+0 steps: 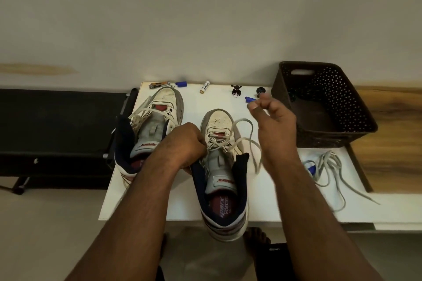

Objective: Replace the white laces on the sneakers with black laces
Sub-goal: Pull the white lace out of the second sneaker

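— Which shoe has the hands on it?

— The right sneaker [222, 166], the one nearer the front edge of the white table [269, 194], heel hanging a little over that edge. Its white lace [245, 137] is loosened, threaded only through the lower eyelets, with a loop and a free end trailing to the right.

— And the hands?

— The left hand [186, 141] is on the sneaker's left side, fingers curled and pinching the lace at the eyelets. The right hand [274, 118] is lifted above the table, fingers loosely bent; it's blurred, so I cannot tell whether it grips the lace or nothing.

— The other shoe?

— The left sneaker [155, 125] stands further back and to the left, tongue up, its lace slack across the top.

— Anything else there?

— A loose pale lace [328, 166] lies in a tangle at the right of the table. A dark perforated basket [324, 102] stands behind it, something black inside. Along the far edge are a small battery [204, 87], a blue cap [181, 84] and a little figurine [236, 90].
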The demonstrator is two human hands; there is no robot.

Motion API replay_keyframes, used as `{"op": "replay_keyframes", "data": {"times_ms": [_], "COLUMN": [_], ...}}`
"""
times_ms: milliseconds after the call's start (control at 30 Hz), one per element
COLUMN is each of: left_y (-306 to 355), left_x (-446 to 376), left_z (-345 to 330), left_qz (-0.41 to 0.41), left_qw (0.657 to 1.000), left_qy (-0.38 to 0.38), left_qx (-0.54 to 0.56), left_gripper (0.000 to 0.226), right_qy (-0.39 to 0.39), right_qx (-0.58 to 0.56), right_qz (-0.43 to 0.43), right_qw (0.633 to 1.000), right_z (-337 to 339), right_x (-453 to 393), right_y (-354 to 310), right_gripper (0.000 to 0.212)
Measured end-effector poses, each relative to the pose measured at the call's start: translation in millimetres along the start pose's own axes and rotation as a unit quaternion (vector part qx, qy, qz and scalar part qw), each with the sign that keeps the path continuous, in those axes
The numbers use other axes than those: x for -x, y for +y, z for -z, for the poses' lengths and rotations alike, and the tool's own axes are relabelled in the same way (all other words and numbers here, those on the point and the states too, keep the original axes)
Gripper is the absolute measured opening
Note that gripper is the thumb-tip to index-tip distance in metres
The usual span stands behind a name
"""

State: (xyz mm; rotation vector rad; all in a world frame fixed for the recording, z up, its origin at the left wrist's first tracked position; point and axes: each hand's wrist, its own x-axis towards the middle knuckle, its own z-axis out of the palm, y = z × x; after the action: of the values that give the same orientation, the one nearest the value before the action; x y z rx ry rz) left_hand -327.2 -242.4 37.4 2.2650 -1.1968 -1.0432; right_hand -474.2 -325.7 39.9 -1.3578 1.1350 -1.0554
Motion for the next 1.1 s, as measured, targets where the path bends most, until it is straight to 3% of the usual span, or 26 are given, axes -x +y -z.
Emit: {"op": "replay_keyframes", "data": {"times_ms": [67,167,267,333,633,833,900,1000,1100], "left_y": [-1.1,0.2,0.5,-0.7,1.5,1.7,1.5,2.4,7.1], "left_x": [-0.6,-0.1,-0.2,-0.1,-1.0,1.2,1.3,0.5,-1.4], "left_z": [0.2,0.8,0.4,0.2,-1.2,-0.3,-0.3,-2.1,-7.1], "left_qz": [0.002,-0.008,-0.006,-0.002,0.001,0.002,0.009,0.015,0.015], "left_qw": [1.0,1.0,1.0,0.999,0.999,0.999,0.999,1.0,0.995], "left_qy": [-0.004,-0.002,0.011,0.019,0.008,-0.026,-0.028,-0.01,0.023], "left_qx": [-0.005,-0.021,-0.029,-0.027,-0.041,-0.026,-0.014,-0.023,-0.094], "left_gripper": [0.015,0.017,0.017,0.016,0.015,0.023,0.021,0.015,0.016], "right_qy": [-0.028,-0.138,-0.26,-0.271,-0.298,-0.297,-0.245,-0.105,-0.041], "right_qx": [0.117,0.271,0.479,0.538,0.585,0.565,0.539,0.485,0.431], "right_qz": [0.05,0.093,0.098,0.099,0.068,0.072,0.04,0.019,0.016], "right_qw": [0.991,0.948,0.833,0.792,0.752,0.766,0.805,0.868,0.901], "right_z": [6.2,0.8,-15.3,-20.6,-21.1,-23.4,-16.9,0.5,6.6], "right_x": [-2.7,5.6,18.3,20.6,22.0,23.8,18.7,7.3,5.9], "right_y": [-0.8,3.4,10.1,10.7,5.8,6.4,5.7,7.2,5.8], "right_gripper": [0.012,0.01,0.027,0.028,0.028,0.026,0.021,0.013,0.023]}}
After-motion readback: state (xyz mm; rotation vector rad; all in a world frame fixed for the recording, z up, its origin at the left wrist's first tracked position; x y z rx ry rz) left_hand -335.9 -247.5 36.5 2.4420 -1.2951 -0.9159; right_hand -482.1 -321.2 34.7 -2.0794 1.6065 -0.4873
